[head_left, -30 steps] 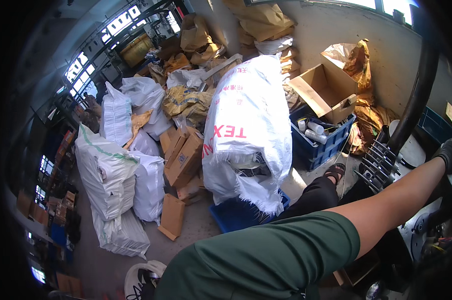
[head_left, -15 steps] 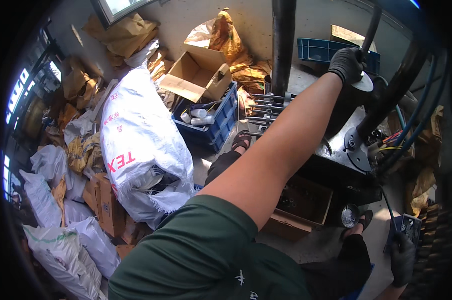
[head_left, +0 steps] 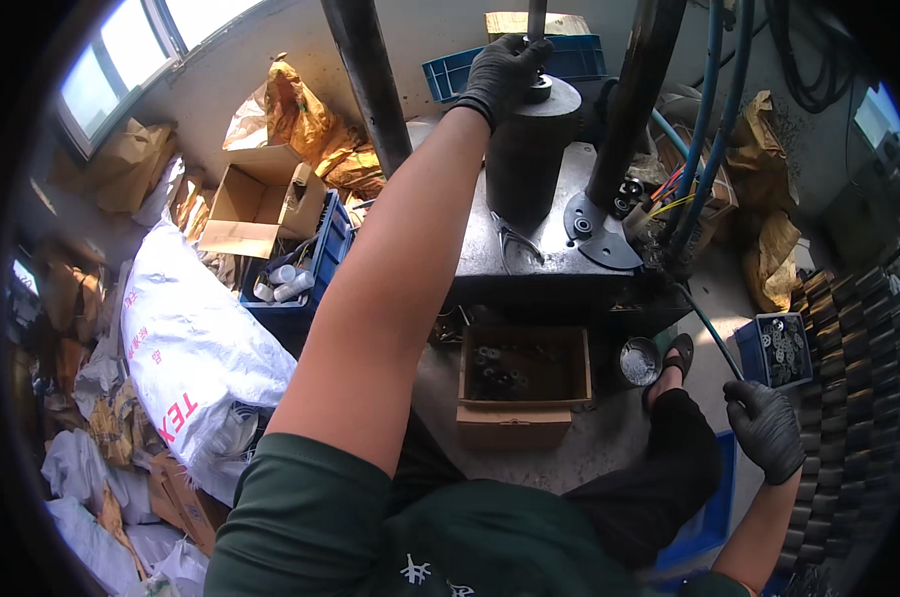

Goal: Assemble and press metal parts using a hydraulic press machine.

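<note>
My left hand point(head_left: 504, 70), in a black glove, reaches far forward and closes its fingers around a thin upright rod point(head_left: 536, 18) on top of a dark metal cylinder point(head_left: 529, 149). The cylinder stands on the grey machine table point(head_left: 559, 254), between two thick dark columns. My right hand point(head_left: 765, 430), also in a black glove, hangs low at the right with loosely spread fingers and nothing in it. It is just below a small blue bin point(head_left: 780, 348) full of metal washers.
A cardboard box point(head_left: 522, 383) with several dark parts sits under the machine table, next to a small round tin point(head_left: 637, 360). A big white sack point(head_left: 196, 348), a blue crate point(head_left: 305, 284) and an open carton point(head_left: 256, 204) crowd the left. Stacked dark rings point(head_left: 848, 378) line the right.
The view has swung from the sacks at the left onto the machine. My left hand has settled on the rod above the cylinder, and my right hand has risen toward the blue bin.
</note>
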Tool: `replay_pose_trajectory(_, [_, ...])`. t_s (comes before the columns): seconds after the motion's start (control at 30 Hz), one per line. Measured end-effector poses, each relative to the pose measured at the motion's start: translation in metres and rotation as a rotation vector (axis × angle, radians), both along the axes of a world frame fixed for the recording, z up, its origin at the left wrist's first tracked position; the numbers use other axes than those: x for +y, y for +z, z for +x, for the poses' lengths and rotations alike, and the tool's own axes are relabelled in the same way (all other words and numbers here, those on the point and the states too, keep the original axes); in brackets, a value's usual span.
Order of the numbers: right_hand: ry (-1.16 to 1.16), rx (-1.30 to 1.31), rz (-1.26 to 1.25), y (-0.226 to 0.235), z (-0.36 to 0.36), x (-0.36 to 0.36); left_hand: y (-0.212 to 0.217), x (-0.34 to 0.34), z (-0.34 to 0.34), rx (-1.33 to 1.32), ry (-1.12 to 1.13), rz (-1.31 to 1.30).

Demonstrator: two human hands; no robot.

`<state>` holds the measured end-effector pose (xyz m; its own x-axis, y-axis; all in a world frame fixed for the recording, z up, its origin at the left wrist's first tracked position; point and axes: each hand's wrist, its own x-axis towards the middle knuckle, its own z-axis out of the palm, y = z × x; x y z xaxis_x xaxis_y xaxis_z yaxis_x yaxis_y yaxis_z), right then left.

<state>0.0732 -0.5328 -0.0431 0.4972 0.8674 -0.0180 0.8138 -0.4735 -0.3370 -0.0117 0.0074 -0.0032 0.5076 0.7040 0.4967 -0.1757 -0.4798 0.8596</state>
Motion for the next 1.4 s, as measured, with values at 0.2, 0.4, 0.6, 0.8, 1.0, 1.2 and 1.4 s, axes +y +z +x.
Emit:
replay_pose_trajectory(0.2, [0.014, 0.024, 0.028, 0.003, 0.004, -0.001, -0.007, 0.021, 0.003, -0.013, 0.005, 0.08])
replay_pose_trajectory(0.4, [0.022, 0.036, -0.082, -0.005, 0.005, -0.004, -0.005, 0.012, 0.001, -0.005, 0.033, 0.104])
replay_pose_trajectory(0.6, [0.055, 0.049, -0.238, 0.006, 0.005, 0.002, 0.004, 0.0, -0.007, 0.101, 0.121, 0.103])
replay_pose_trajectory(0.8, [-0.024, 0.025, 0.088, -0.001, 0.005, 0.0, 0.004, -0.001, -0.008, 0.127, 0.15, 0.126])
replay_pose_trajectory(1.0, [0.009, 0.061, 0.03, 0.007, 0.006, 0.003, 0.004, 0.002, -0.005, 0.141, 0.098, 0.09])
replay_pose_trajectory(1.2, [0.083, 0.028, -0.17, 0.007, 0.009, 0.002, 0.005, 0.0, -0.006, 0.134, 0.155, 0.138])
replay_pose_trajectory(1.4, [0.057, 0.032, -0.14, 0.003, 0.009, 0.002, 0.004, 0.003, -0.007, 0.168, 0.137, 0.14])
